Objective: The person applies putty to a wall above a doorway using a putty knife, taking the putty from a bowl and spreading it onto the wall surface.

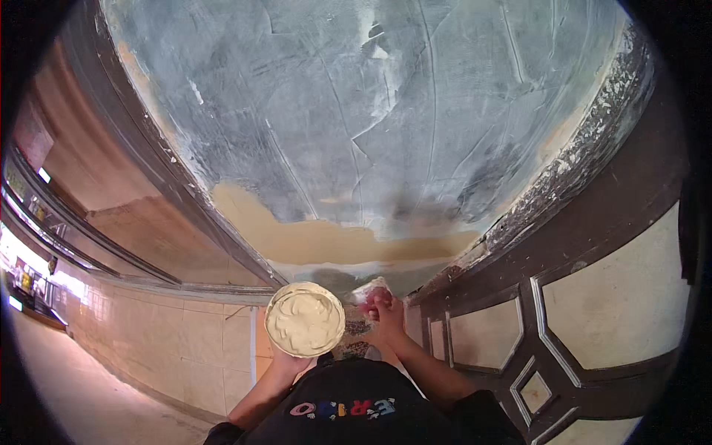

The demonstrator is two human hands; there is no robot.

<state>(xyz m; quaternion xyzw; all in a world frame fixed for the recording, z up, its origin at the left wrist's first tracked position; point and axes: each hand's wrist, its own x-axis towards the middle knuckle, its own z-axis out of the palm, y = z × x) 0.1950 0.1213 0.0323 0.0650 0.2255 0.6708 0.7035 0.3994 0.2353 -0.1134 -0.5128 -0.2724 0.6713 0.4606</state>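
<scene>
A round tub (268, 331) full of cream-coloured paste (304, 320) rests in my left hand (285, 365), which supports it from below and the side; most of those fingers are hidden beneath it. The paste's surface is swirled and ridged. To the right of the tub, my right hand (389, 317) is closed round a reddish scraper (371, 295) with a whitish, smeared edge. The scraper's tip is close to the foot of a grey wall (356, 148); whether it touches cannot be made out. A tan patch of paste (311, 241) covers the wall's lower part.
Dark wooden frame edges (159, 141) border the wall at left, with a chipped edge (564, 167) at right. A brown panelled door (482, 337) with pale insets stands at the right. Beige tiles (185, 345) lie to the left, and a bright opening (30, 278) shows farther left.
</scene>
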